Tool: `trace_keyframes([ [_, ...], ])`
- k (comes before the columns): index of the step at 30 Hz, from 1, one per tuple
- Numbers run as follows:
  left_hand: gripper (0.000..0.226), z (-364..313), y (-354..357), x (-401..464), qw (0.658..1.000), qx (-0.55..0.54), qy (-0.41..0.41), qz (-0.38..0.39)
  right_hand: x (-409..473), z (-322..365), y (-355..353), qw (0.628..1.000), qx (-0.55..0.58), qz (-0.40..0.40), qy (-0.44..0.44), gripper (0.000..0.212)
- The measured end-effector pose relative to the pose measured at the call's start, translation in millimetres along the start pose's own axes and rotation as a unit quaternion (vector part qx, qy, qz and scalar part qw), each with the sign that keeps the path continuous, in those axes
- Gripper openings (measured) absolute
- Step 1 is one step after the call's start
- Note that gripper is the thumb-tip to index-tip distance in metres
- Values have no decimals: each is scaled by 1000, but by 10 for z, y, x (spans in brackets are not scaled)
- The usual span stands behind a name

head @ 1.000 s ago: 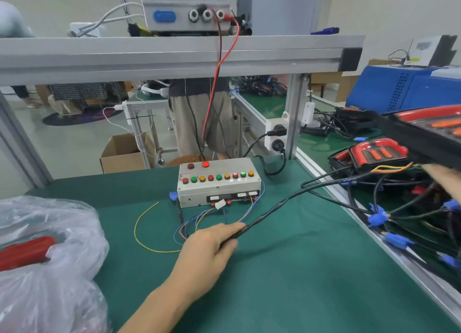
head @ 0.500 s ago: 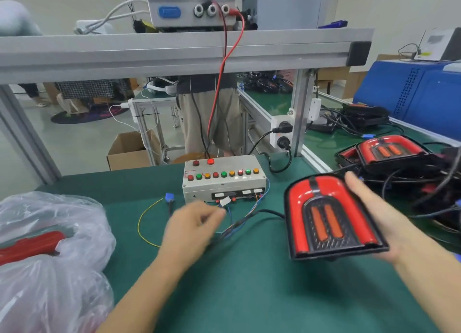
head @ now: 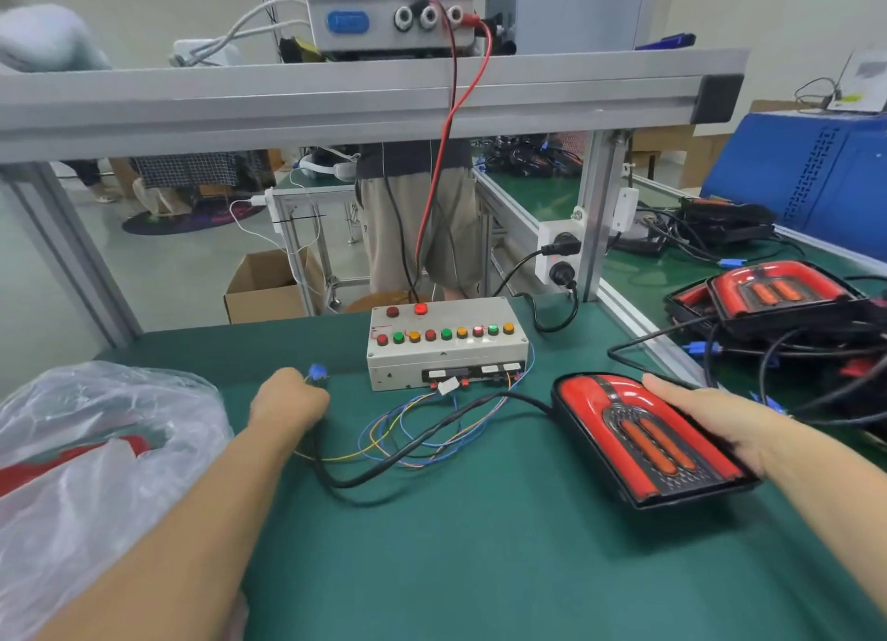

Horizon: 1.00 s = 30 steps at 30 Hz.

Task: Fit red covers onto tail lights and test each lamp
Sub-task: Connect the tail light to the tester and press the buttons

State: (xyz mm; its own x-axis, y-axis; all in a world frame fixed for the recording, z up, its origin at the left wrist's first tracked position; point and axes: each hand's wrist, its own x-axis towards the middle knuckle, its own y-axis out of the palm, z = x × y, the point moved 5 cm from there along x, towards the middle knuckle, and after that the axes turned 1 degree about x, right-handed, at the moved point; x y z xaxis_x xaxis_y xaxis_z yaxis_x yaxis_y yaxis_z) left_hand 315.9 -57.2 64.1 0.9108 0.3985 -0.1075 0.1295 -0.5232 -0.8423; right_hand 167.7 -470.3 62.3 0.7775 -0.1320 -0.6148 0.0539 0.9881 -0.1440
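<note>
A tail light with a red cover (head: pixel 643 439) lies on the green mat at the right, its black cable (head: pixel 413 448) looping leftward. My right hand (head: pixel 715 415) holds the lamp along its right edge. My left hand (head: pixel 288 400) is curled at the blue connector (head: pixel 317 371) on the tester's coloured wires (head: pixel 398 424), left of the grey test box (head: pixel 446 347) with its row of coloured buttons. Whether the left fingers also hold the black cable's end is hidden.
A clear plastic bag (head: pixel 96 472) with red covers (head: pixel 62 458) fills the left. More tail lights (head: pixel 777 294) and tangled cables (head: pixel 816 376) pile up on the right bench. An aluminium rail (head: pixel 336 98) carrying a power supply (head: pixel 398 11) crosses overhead. A person stands behind the bench.
My right hand brought the tail light from the right pile and set it down on the mat. My left hand moved left along the cable to the blue connector.
</note>
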Motion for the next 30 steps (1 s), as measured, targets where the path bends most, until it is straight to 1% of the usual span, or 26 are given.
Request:
trace_keyframes([
  [1, 16, 34, -23, 19, 997, -73, -16, 0, 11, 96, -58, 999, -16, -32, -22, 57],
  [2, 14, 62, -65, 22, 987, -158, -30, -4, 22, 205, -219, 993, -54, -91, -57, 55],
  [3, 13, 64, -135, 5, 970, -240, -33, -19, 69, 274, -263, 986, -93, -126, -63, 55],
  [4, 14, 44, -222, -25, 949, -311, -22, -43, 62, 293, -236, 973, -157, -153, -73, 57],
  [6, 24, -35, -435, -188, 906, -406, 42, -110, 17, 398, -202, 932, -280, -203, -110, 65],
  [7, 29, -98, -543, -332, 888, -423, 100, -149, -24, 480, -178, 896, -358, -227, -131, 67],
  [8, 31, -176, -643, -518, 876, -408, 172, -193, -92, 553, -124, 860, -412, -255, -160, 64],
  [9, 32, -269, -712, -736, 865, -366, 253, -232, -185, 631, -14, 835, -425, -278, -212, 58],
  [10, 30, -372, -727, -959, 850, -310, 335, -262, -281, 704, 128, 821, -406, -284, -284, 51],
  [11, 26, -470, -687, -1163, 829, -256, 412, -278, -392, 772, 275, 810, -363, -270, -372, 44],
  [12, 26, -559, -599, -1339, 811, -217, 473, -269, -531, 836, 433, 798, -316, -236, -456, 38],
  [13, 31, -642, -493, -1480, 799, -192, 516, -240, -687, 883, 610, 780, -281, -186, -528, 36],
  [14, 35, -712, -390, -1588, 793, -178, 544, -209, -832, 899, 787, 754, -274, -130, -582, 37],
  [15, 35, -768, -306, -1674, 788, -174, 561, -185, -948, 889, 945, 723, -289, -81, -623, 39],
  [17, 30, -851, -202, -1803, 783, -195, 572, -149, -1124, 845, 1174, 648, -339, -29, -682, 42],
  [18, 29, -885, -186, -1854, 778, -223, 572, -132, -1180, 836, 1232, 621, -351, -18, -700, 41],
  [19, 29, -920, -181, -1893, 773, -256, 570, -112, -1213, 838, 1246, 610, -347, -9, -712, 40],
  [20, 29, -959, -184, -1937, 765, -283, 571, -94, -1233, 841, 1226, 613, -332, -2, -717, 38],
  [21, 28, -1003, -197, -1989, 756, -303, 576, -77, -1247, 849, 1188, 629, -306, 3, -715, 34],
  [23, 23, -1080, -239, -2054, 738, -327, 589, -42, -1273, 886, 1048, 689, -225, 19, -688, 28],
  [24, 27, -1095, -269, -2013, 741, -349, 573, -24, -1269, 908, 948, 722, -173, 32, -669, 27],
  [25, 32, -1090, -316, -1902, 754, -383, 534, -17, -1262, 938, 840, 744, -132, 32, -654, 28],
  [27, 38, -986, -391, -1528, 805, -417, 417, -68, -1210, 1002, 631, 758, -120, -29, -641, 29],
  [28, 37, -917, -394, -1334, 845, -380, 361, -100, -1163, 1018, 541, 759, -128, -71, -635, 31],
  [29, 34, -865, -351, -1172, 888, -313, 318, -115, -1111, 1032, 470, 760, -128, -107, -628, 35],
  [30, 29, -841, -254, -1044, 921, -230, 294, -108, -1057, 1046, 422, 762, -118, -136, -623, 39],
])
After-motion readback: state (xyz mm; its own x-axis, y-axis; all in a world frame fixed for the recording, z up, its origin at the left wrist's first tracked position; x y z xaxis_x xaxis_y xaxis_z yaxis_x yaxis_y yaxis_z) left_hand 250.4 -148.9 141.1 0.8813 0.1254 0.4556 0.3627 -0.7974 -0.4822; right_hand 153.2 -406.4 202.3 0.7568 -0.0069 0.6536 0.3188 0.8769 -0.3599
